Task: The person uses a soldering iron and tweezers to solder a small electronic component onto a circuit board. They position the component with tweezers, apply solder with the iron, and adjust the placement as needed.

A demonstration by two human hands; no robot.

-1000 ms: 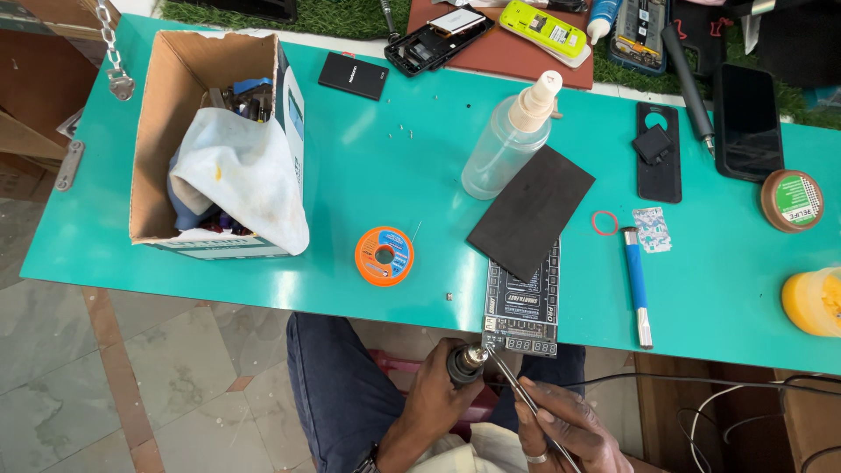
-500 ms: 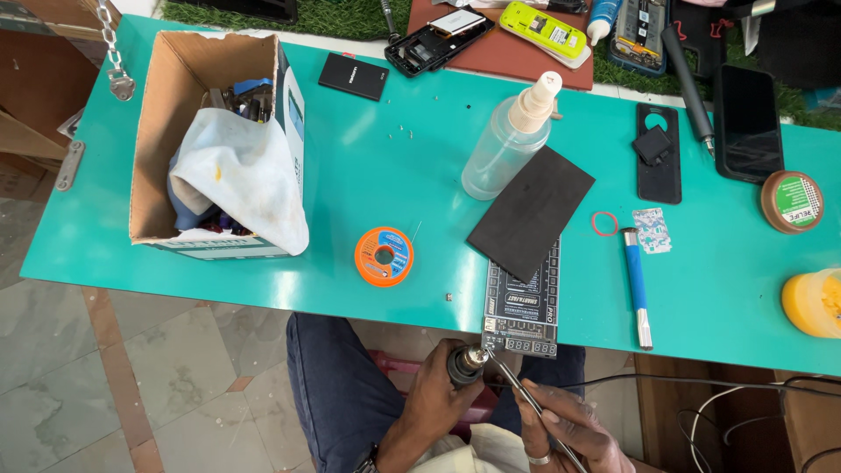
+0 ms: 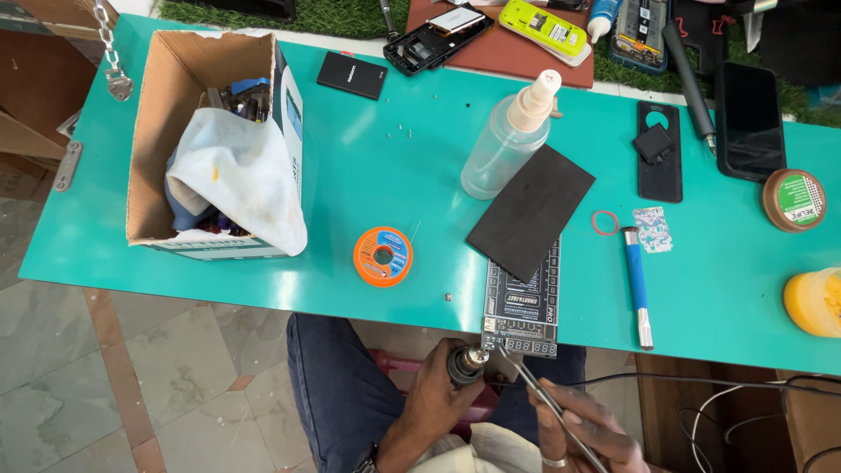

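Left hand (image 3: 438,394) gripping soldering iron (image 3: 464,363), right hand (image 3: 583,429) pinching tweezers (image 3: 547,405) at tip; board (image 3: 521,302) untouched on table (image 3: 263,280).

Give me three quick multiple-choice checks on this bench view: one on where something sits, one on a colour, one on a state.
1. Where is the white cloth?
A. Draped over the edge of the cardboard box
B. Under the spray bottle
C. On the floor

2. What colour is the solder spool?
A. Black
B. Orange
C. White

3. What is the left hand doing?
A. Resting flat on the table
B. Lifting the spray bottle
C. Gripping a dark cylindrical part below the table edge

Answers:
1. A, the cloth hangs out of the box over its near side.
2. B, its flanges are orange with a blue centre.
3. C, the fingers wrap the part while the right hand brings a thin metal tool to its tip.
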